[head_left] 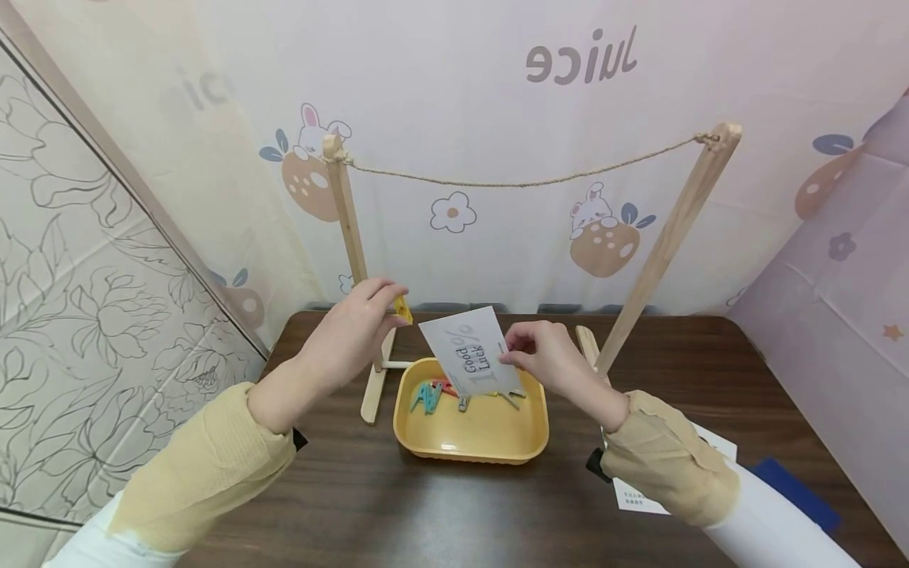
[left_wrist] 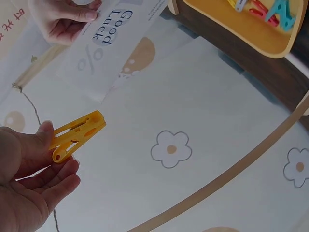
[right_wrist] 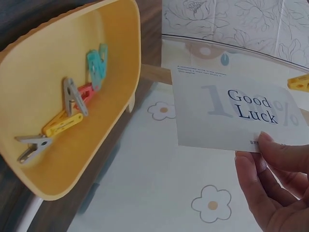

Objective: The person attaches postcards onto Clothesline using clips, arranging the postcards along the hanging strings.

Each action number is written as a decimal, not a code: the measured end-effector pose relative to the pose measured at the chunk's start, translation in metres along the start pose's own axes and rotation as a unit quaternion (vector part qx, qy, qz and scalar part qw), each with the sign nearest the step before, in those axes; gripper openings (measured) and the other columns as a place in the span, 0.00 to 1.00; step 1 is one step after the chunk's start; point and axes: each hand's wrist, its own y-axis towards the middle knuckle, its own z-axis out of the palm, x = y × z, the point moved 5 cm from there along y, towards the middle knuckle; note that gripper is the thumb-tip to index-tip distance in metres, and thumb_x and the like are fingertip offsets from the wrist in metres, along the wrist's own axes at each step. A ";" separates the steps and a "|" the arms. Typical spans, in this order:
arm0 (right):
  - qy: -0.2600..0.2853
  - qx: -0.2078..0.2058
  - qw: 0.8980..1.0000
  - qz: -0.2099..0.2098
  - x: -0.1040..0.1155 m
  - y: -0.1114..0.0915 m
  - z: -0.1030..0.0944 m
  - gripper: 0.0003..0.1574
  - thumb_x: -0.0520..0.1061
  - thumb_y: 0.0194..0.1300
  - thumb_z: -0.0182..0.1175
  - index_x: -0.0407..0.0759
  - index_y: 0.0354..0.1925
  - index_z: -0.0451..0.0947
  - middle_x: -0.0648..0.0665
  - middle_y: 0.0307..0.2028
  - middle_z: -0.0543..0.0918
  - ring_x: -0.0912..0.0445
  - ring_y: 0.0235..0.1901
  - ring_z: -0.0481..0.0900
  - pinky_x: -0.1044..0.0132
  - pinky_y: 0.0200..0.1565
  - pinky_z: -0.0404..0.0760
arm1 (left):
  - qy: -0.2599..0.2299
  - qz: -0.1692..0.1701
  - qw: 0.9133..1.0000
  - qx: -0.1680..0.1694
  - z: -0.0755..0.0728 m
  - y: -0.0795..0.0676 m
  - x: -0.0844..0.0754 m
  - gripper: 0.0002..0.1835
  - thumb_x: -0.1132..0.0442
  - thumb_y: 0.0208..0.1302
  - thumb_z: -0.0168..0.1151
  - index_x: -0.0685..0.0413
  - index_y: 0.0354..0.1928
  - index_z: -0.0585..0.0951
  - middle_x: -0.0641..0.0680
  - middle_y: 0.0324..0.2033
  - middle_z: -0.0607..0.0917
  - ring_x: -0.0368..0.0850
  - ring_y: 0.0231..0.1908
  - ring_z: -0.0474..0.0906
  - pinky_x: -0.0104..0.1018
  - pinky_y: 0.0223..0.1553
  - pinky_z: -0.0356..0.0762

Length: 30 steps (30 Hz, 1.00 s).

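Observation:
My left hand [head_left: 358, 327] pinches a yellow clothespin [left_wrist: 79, 134] between thumb and fingers, left of the card and beside the left post. With its thumb and fingertips my right hand [head_left: 547, 355] holds a white "Good Luck" card [head_left: 472, 351] by one edge. That card is tilted over the back of a yellow plastic basin [head_left: 461, 450] and hides part of it. Inside the basin lie teal clothespins [right_wrist: 96, 67], a red one [right_wrist: 86, 93], another yellow one [right_wrist: 63, 124] and grey ones [right_wrist: 33, 146].
A twine line [head_left: 521, 184] sags between two wooden posts [head_left: 656, 252] behind the basin. More printed cards [head_left: 639, 497] lie on the dark table [head_left: 341, 497] under my right forearm, near a blue flat object [head_left: 798, 493]. Patterned curtains [head_left: 454, 95] surround the table.

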 end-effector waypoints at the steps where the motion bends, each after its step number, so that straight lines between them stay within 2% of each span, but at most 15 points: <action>1: 0.002 0.000 1.000 0.000 0.001 0.002 0.001 0.07 0.35 0.48 0.66 0.41 0.21 0.75 0.50 0.20 0.77 0.59 0.21 0.71 0.70 0.23 0.72 | 0.002 0.004 1.000 -0.003 -0.002 0.002 0.000 0.16 0.70 0.52 0.63 0.68 0.44 0.74 0.59 0.38 0.75 0.49 0.37 0.73 0.38 0.40 0.74; 5: 0.016 0.002 1.000 0.003 0.005 0.008 0.003 0.08 0.35 0.48 0.66 0.41 0.21 0.75 0.49 0.21 0.77 0.59 0.21 0.72 0.69 0.23 0.73 | 0.004 0.013 1.000 -0.009 -0.011 0.011 -0.001 0.17 0.71 0.51 0.64 0.69 0.44 0.74 0.59 0.37 0.75 0.50 0.37 0.73 0.38 0.40 0.73; 14: 0.043 0.002 0.999 0.008 0.014 0.023 0.011 0.06 0.35 0.49 0.65 0.40 0.22 0.76 0.48 0.22 0.78 0.57 0.24 0.73 0.68 0.26 0.75 | -0.003 0.005 1.000 -0.009 -0.028 0.026 0.003 0.17 0.74 0.50 0.63 0.72 0.43 0.74 0.61 0.37 0.75 0.52 0.38 0.71 0.38 0.42 0.72; 21: 0.065 0.004 0.997 0.030 0.019 0.035 0.018 0.04 0.36 0.51 0.64 0.40 0.24 0.77 0.47 0.24 0.78 0.57 0.25 0.74 0.68 0.28 0.75 | -0.020 0.000 1.000 -0.014 -0.040 0.038 0.007 0.17 0.76 0.50 0.62 0.75 0.43 0.73 0.64 0.37 0.74 0.54 0.37 0.71 0.40 0.41 0.72; 30: 0.069 -0.017 0.996 0.047 0.029 0.049 0.020 0.04 0.39 0.51 0.64 0.39 0.27 0.78 0.46 0.26 0.79 0.55 0.26 0.73 0.69 0.27 0.74 | -0.005 -0.014 1.000 -0.016 -0.056 0.055 0.011 0.16 0.75 0.51 0.61 0.75 0.43 0.73 0.64 0.37 0.74 0.54 0.38 0.71 0.40 0.41 0.71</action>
